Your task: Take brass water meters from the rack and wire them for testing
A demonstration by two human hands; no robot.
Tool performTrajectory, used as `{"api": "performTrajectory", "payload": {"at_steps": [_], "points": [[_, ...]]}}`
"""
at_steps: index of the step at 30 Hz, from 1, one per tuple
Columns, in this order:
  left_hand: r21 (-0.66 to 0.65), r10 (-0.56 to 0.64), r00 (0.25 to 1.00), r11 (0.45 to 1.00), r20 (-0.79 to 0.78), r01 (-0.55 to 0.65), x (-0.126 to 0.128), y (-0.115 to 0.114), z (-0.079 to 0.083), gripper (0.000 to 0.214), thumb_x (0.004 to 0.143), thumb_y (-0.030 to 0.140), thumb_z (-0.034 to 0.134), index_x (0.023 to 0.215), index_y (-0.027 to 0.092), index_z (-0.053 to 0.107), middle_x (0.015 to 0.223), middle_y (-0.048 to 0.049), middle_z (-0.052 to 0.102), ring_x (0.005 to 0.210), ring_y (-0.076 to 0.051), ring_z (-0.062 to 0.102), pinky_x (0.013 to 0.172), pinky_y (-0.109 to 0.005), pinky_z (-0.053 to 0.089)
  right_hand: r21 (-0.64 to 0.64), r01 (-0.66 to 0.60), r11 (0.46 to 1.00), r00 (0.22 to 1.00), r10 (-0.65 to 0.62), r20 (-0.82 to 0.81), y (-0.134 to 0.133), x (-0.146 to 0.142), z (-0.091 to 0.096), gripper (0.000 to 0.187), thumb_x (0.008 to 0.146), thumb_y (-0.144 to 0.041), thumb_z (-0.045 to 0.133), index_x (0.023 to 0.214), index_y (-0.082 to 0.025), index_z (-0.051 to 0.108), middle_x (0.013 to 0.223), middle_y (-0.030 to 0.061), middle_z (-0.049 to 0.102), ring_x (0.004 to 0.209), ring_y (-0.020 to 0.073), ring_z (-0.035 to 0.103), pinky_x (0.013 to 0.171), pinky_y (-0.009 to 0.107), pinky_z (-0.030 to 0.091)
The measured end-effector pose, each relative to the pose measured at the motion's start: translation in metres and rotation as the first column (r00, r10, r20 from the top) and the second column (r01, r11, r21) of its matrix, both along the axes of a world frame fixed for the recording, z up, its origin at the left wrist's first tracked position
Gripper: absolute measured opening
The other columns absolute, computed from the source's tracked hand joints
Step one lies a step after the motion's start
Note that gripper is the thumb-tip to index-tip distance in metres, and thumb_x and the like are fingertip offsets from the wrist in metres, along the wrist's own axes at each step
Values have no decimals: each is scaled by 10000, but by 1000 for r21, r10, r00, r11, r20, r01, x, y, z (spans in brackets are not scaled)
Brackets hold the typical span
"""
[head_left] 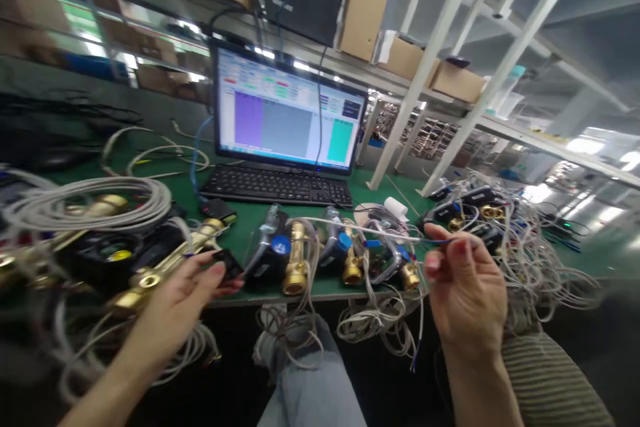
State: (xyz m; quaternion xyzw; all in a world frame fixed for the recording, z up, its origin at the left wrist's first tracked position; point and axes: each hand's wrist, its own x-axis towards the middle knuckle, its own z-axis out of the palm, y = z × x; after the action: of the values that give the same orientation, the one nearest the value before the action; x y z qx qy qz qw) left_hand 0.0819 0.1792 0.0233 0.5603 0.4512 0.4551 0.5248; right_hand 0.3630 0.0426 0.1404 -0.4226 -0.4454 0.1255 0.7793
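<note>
Your left hand (193, 290) pinches a small black part (230, 267), probably light and rigid, at the bench's (245, 227) near edge. Your right hand (467, 287) pinches the cable (400, 237) end above it: likely limp, wires delicate; grip the sheath.

Green across the bench (245, 230). Brassy gold on the pipe fittings (296, 253), bright blue on the round meter caps (281, 245). Pale grey on the coiled cable (161, 201), blue on the wire end (435, 241), black on the handheld block (229, 265) and keyboard (270, 183). Purple, grey and green panels on the monitor (285, 113); dark-and-light stripes on the fabric (555, 373).
</note>
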Motion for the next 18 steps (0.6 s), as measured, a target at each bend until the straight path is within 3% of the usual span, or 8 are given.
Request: {"api": "performTrajectory", "payload": {"at_steps": [2, 3, 5, 7, 8, 13, 18], "points": [[34, 0, 993, 999, 118, -4, 7, -5, 5, 458, 778, 539, 626, 1049, 211, 458, 755, 2, 707, 711, -206, 682, 730, -334, 544, -86, -182, 979, 983, 181, -25, 12, -14, 7, 183, 833, -379, 594, 785, -206, 556, 742, -2, 662, 432, 40, 477, 388, 167, 375], [50, -19, 990, 999, 138, 12, 9, -6, 6, 447, 797, 531, 607, 1052, 201, 447, 739, -6, 702, 671, -196, 676, 696, -323, 543, -185, -274, 944, 961, 278, -5, 18, -23, 8, 197, 823, -386, 605, 779, -200, 557, 694, -10, 643, 408, 37, 458, 370, 163, 351], [96, -27, 987, 995, 161, 12, 13, -7, 6, 415, 830, 510, 567, 1052, 184, 438, 713, -16, 689, 623, -186, 664, 625, -304, 538, -444, -406, 799, 880, 473, 44, 32, -45, 2, 214, 797, -387, 631, 778, -180, 578, 661, -9, 628, 393, 34, 449, 360, 163, 329], [140, -12, 988, 990, 151, -9, 16, -8, 6, 380, 860, 482, 533, 1063, 175, 437, 690, -12, 672, 588, -170, 647, 587, -285, 528, -640, -423, 641, 798, 599, 72, 46, -69, -12, 248, 782, -405, 635, 774, -160, 597, 652, -1, 628, 396, 36, 450, 366, 165, 329], [158, 5, 991, 987, 135, -26, 17, -8, 5, 366, 872, 471, 516, 1070, 172, 440, 681, -9, 664, 575, -163, 637, 567, -272, 519, -692, -410, 594, 771, 631, 84, 53, -80, -21, 270, 782, -423, 625, 768, -154, 601, 642, -1, 623, 396, 36, 446, 368, 167, 331], [230, 37, 997, 972, 63, -50, 19, -12, 3, 339, 902, 454, 479, 1099, 180, 445, 671, 5, 633, 551, -148, 608, 533, -251, 495, -748, -419, 514, 745, 666, 41, 82, -112, -60, 331, 773, -472, 596, 862, -153, 622, 639, -17, 609, 394, 51, 480, 372, 176, 353], [222, 46, 996, 973, 82, -64, 18, -11, 1, 332, 910, 464, 463, 1099, 193, 435, 663, 19, 623, 535, -141, 598, 517, -241, 487, -748, -486, 453, 740, 669, -75, 88, -117, -64, 374, 708, -510, 641, 774, -144, 610, 612, -2, 632, 395, 72, 511, 348, 183, 365]]}}
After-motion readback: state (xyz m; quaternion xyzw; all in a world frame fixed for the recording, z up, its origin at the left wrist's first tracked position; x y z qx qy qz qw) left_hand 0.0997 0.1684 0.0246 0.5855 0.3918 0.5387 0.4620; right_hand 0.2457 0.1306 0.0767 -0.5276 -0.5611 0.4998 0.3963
